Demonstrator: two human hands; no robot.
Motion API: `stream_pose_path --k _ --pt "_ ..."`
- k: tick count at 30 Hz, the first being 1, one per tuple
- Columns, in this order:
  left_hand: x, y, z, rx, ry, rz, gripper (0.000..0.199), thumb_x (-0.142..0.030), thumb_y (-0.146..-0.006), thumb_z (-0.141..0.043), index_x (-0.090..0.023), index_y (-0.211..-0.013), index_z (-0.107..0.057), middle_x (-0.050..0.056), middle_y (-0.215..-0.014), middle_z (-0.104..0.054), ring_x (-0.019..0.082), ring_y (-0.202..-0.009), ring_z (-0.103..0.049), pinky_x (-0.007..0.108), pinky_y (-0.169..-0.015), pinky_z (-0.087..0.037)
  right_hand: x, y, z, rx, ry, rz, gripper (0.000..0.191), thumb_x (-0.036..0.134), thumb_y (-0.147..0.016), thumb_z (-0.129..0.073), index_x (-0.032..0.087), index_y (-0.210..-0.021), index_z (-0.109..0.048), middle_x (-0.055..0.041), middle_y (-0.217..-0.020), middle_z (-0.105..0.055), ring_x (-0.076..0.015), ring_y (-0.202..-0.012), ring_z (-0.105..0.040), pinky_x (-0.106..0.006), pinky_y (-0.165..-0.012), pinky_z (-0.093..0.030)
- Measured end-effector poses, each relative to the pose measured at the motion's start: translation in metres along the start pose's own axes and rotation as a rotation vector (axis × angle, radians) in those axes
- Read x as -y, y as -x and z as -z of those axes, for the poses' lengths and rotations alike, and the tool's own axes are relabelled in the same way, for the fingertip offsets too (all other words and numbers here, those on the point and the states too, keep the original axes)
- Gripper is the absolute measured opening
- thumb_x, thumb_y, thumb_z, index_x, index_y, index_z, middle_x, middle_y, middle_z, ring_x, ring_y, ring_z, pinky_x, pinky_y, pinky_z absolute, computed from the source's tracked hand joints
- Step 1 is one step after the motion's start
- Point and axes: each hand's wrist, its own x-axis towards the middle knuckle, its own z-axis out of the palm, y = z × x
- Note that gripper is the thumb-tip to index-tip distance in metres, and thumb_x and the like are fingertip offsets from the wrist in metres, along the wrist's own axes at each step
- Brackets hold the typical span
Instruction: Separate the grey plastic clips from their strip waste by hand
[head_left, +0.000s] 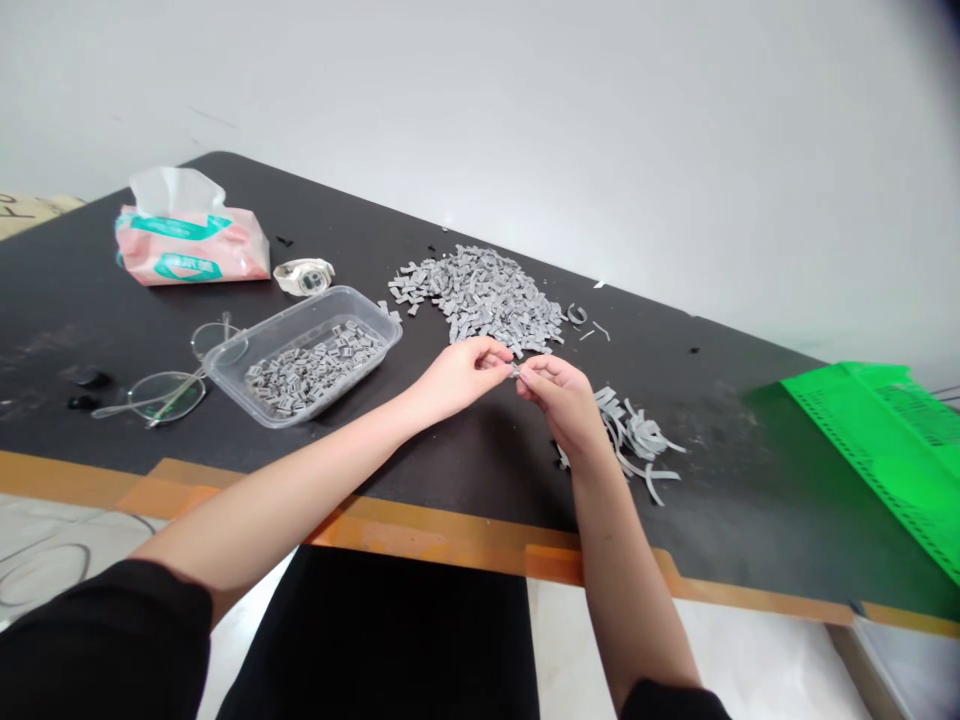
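Note:
Fingertips of my left hand (474,375) and my right hand (556,390) meet over the table, pinching one small grey piece (515,371) between them. Most of that piece is covered by the fingers, so its exact form is unclear. Just beyond my hands lies a heap of flat grey pieces (495,295). Thin grey strips (641,435) are piled to the right, partly behind my right wrist. On the left stands a clear plastic tub (274,410) with many small grey clip-like parts (315,368) in it.
A pink tissue pack (232,245), a white watch (304,277) and wire-framed glasses (166,398) lie at the left of the black table (465,470). A green perforated tray (877,440) sits at the right. Orange tape (420,532) covers the front edge; a white wall stands behind.

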Motion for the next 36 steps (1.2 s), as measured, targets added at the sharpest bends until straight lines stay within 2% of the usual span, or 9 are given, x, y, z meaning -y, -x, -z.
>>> stream_pose_path --k 4,9,13,20,23,29,36 --pt "0.001 -0.002 0.003 0.069 0.010 0.078 0.018 -0.029 -0.081 -0.066 -0.013 -0.086 -0.074 0.002 -0.077 -0.070 0.015 -0.072 -0.060 0.028 -0.071 -0.041 0.000 0.001 -0.003 -0.024 0.030 0.032 0.015 0.030 -0.073 -0.075 0.018 -0.075 -0.067 0.0021 -0.059 -0.065 -0.0115 -0.057 -0.054 -0.027 -0.061 -0.041" --pt "0.003 -0.004 0.004 0.034 0.033 0.039 0.016 -0.028 -0.078 -0.068 -0.013 -0.080 -0.073 0.001 -0.073 -0.070 0.014 -0.069 -0.058 0.027 -0.069 -0.040 0.004 0.002 -0.007 -0.092 0.015 0.045 0.014 0.027 -0.070 -0.075 0.017 -0.074 -0.067 0.0008 -0.059 -0.068 -0.0115 -0.056 -0.057 -0.027 -0.060 -0.044" --pt "0.006 -0.006 0.005 0.019 0.044 0.013 0.017 -0.030 -0.077 -0.070 -0.014 -0.078 -0.072 0.001 -0.073 -0.070 0.014 -0.069 -0.058 0.028 -0.070 -0.041 0.009 0.001 -0.004 -0.116 -0.046 -0.018 0.021 0.027 -0.067 -0.077 0.016 -0.084 -0.071 -0.0003 -0.063 -0.072 -0.0123 -0.058 -0.061 -0.027 -0.063 -0.046" --pt "0.005 -0.006 0.004 0.028 0.114 0.015 0.013 -0.026 -0.073 -0.073 -0.014 -0.073 -0.071 0.003 -0.076 -0.074 0.017 -0.075 -0.065 0.030 -0.077 -0.046 0.005 0.002 -0.003 -0.043 0.088 -0.014 0.020 0.030 -0.068 -0.077 0.016 -0.081 -0.076 -0.0015 -0.062 -0.073 -0.0145 -0.058 -0.064 -0.029 -0.063 -0.049" --pt "0.005 -0.007 0.004 0.030 0.112 0.015 0.011 -0.025 -0.072 -0.074 -0.014 -0.070 -0.071 0.003 -0.075 -0.075 0.016 -0.074 -0.065 0.030 -0.076 -0.046 0.003 0.002 -0.004 -0.033 0.131 0.010 0.018 0.032 -0.071 -0.076 0.017 -0.079 -0.077 -0.0014 -0.061 -0.072 -0.0150 -0.057 -0.064 -0.029 -0.063 -0.050" --pt "0.008 -0.007 0.004 0.001 0.059 0.055 0.014 -0.026 -0.071 -0.075 -0.014 -0.067 -0.068 0.002 -0.071 -0.072 0.016 -0.070 -0.061 0.029 -0.070 -0.043 0.000 0.002 -0.003 -0.022 0.177 0.041 0.015 0.032 -0.074 -0.074 0.018 -0.078 -0.079 -0.0009 -0.060 -0.071 -0.0144 -0.057 -0.063 -0.029 -0.064 -0.051" --pt "0.010 -0.007 0.005 0.008 0.007 0.081 0.018 -0.027 -0.072 -0.075 -0.015 -0.064 -0.064 -0.004 -0.062 -0.059 0.012 -0.063 -0.050 0.026 -0.064 -0.035 -0.006 -0.002 -0.005 -0.039 0.167 0.012 0.016 0.032 -0.071 -0.076 0.017 -0.077 -0.077 -0.0003 -0.058 -0.069 -0.0134 -0.056 -0.060 -0.027 -0.061 -0.048"
